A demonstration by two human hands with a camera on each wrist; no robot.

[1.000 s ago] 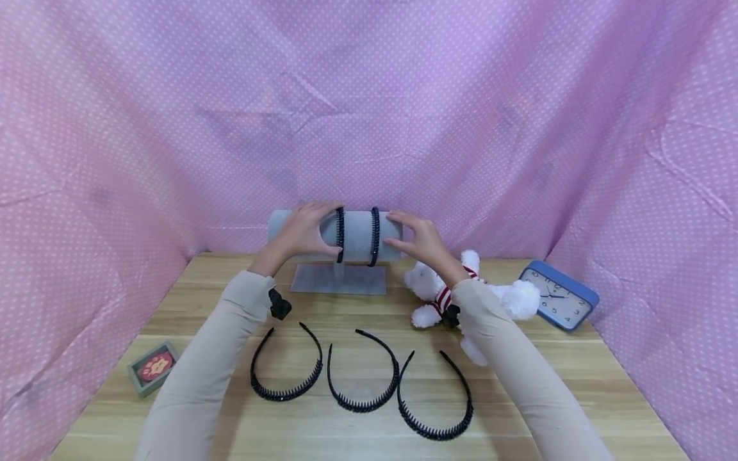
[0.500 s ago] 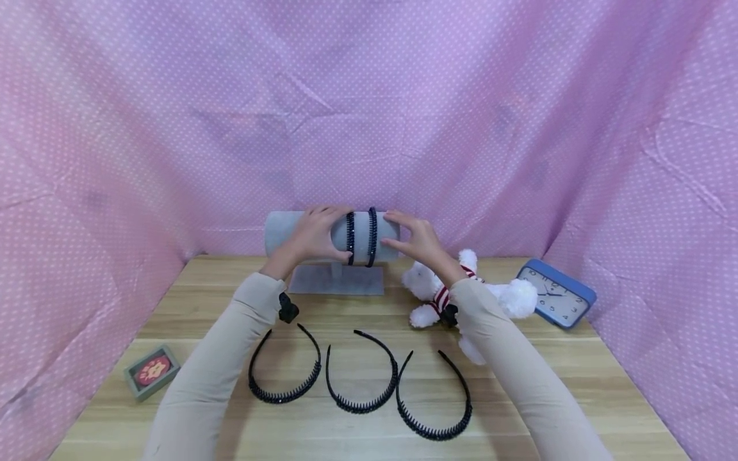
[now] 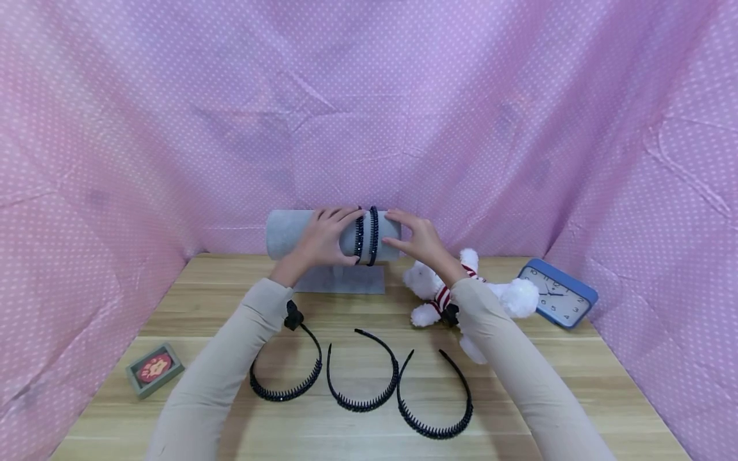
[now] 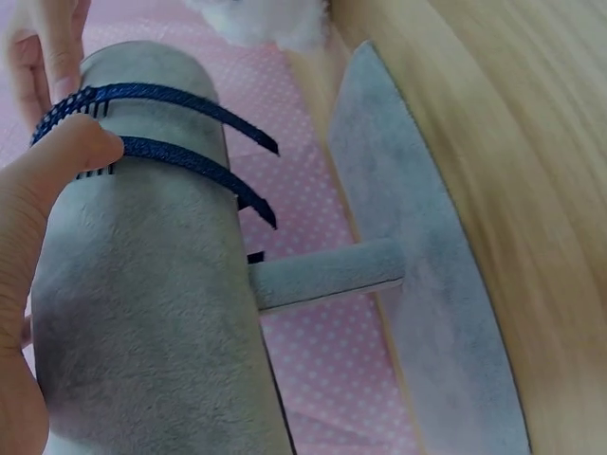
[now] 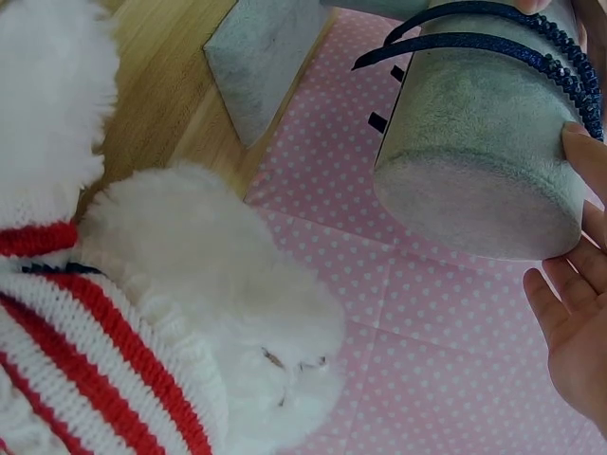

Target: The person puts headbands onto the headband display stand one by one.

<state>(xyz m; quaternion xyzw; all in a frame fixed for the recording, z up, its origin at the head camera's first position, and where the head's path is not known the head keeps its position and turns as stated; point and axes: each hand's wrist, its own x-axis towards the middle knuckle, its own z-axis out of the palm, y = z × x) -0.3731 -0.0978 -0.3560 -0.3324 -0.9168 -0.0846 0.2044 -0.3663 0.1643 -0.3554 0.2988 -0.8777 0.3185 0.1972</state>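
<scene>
Three headbands loose and unmoved on the near part of the tabletop (image 3: 311, 442): right loose headband (image 3: 435, 433) nearest, seemingly touching middle loose headband (image 3: 362, 406), with left loose headband (image 3: 282, 396) just beside. Farther in, real change at the grey roll (image 3: 288, 234): left mounted headband (image 3: 359, 240) now slid right along the roll, just beside right mounted headband (image 3: 373, 237), with only a narrow grey strip between. Left grip (image 3: 323, 240) shifted right with it, curled over the roll, thumb and fingertips seemingly pinching that headband. Right grip (image 3: 418, 240) in the same place, thumb and fingers curled round the roll's right end. By judgement, a matter of spacing: a closer pair than a second ago, more roll bare at the left, and no bearing on the loose three.

Counting from near to far: two sleeves (image 3: 225, 378); three loose headbands; one small framed paw picture (image 3: 154, 369), at the left; one white stuffed toy (image 3: 425, 285), partly hidden by the right sleeve; one blue clock (image 3: 559, 296), beside the toy; one stand base (image 3: 340, 282) under one roll; two mounted headbands, so five headbands altogether; one pink dotted cloth (image 3: 369, 115) behind.
</scene>
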